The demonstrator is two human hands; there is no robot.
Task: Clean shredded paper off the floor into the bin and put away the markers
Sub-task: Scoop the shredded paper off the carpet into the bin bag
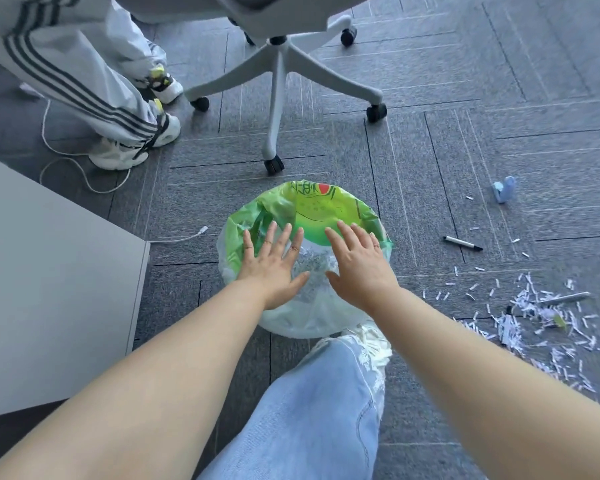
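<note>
Left hand (274,263) and right hand (361,263) are spread flat over the round bin (246,216).
Fingers are straight and wide and hold nothing. The bin's shiny green bag has crinkly shredded paper (314,266) inside. More thin white strips (548,327) and a black marker (462,243) lie on the gray carpet floor (430,161) to the right.

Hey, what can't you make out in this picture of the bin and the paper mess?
Head view:
Bin contents: mostly hidden by left hand and right hand.
Shredded paper pile: cut off by right edge; buries markers, count unclear.
Blue object: too small to identify.
</note>
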